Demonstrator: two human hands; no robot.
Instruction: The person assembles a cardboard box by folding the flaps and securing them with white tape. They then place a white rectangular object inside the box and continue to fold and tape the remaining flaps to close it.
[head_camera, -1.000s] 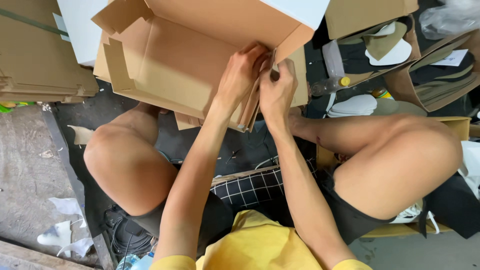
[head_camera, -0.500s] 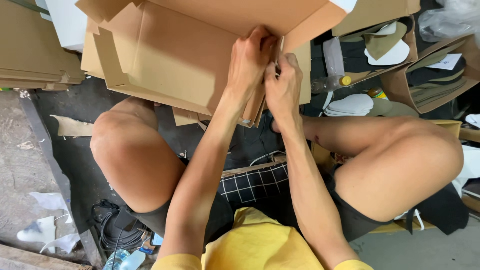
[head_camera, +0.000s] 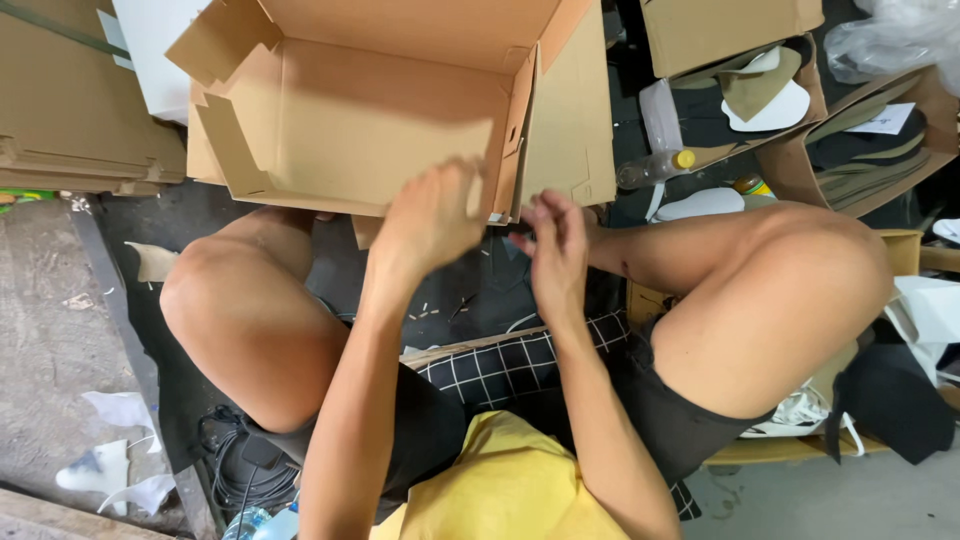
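Box-folding step here: the left hand (head_camera: 432, 215) curls loosely on the near wall of the open box (head_camera: 370, 130) before the knees, the right hand (head_camera: 555, 240) hangs half-open, empty, beside its corner flap, which looks next to need tucking.

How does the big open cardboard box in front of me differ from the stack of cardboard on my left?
The open box is folded up into shape, with walls and loose flaps; the cardboard stack lies flat, sheet on sheet. The left hand is at the box's near wall with the right hand beside it; neither hand touches the stack. Both are plain brown cardboard.
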